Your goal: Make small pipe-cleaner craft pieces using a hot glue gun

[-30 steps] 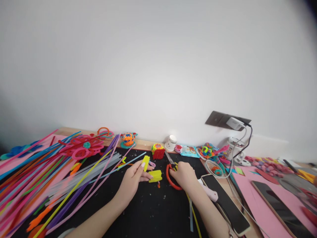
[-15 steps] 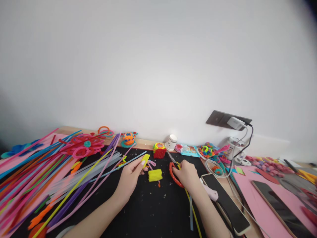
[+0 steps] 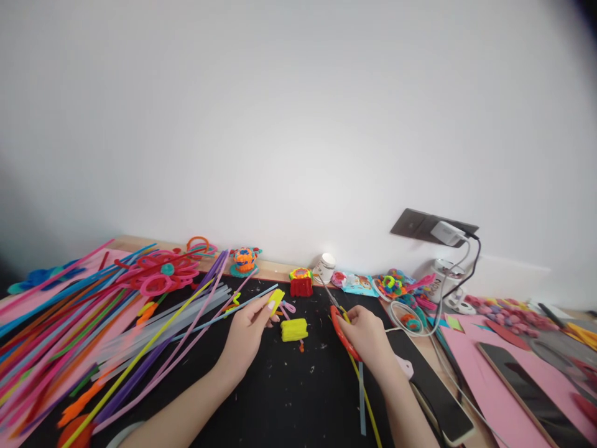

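Observation:
My left hand (image 3: 249,328) is closed on a yellow fuzzy piece (image 3: 276,301), pinched between thumb and fingers. Just right of and below it, a second yellow fuzzy block (image 3: 294,330) lies on the black mat (image 3: 289,398). My right hand (image 3: 366,333) is closed around the red-handled scissors (image 3: 344,336), whose blades point up and away to the left. A long yellow pipe cleaner (image 3: 368,404) passes at the right hand and runs down toward the near edge; a pale blue strip (image 3: 362,398) lies beside it.
Many coloured pipe cleaners (image 3: 69,336) spread over the left side. At the back stand a red and yellow box (image 3: 301,283), an orange figure (image 3: 245,260) and a white cup (image 3: 325,267). Phones (image 3: 532,386), cables and pink sheets (image 3: 471,367) lie at the right.
My right hand has moved slightly right with the scissors, and the blades show more fully. My left hand still holds the yellow piece, almost unmoved.

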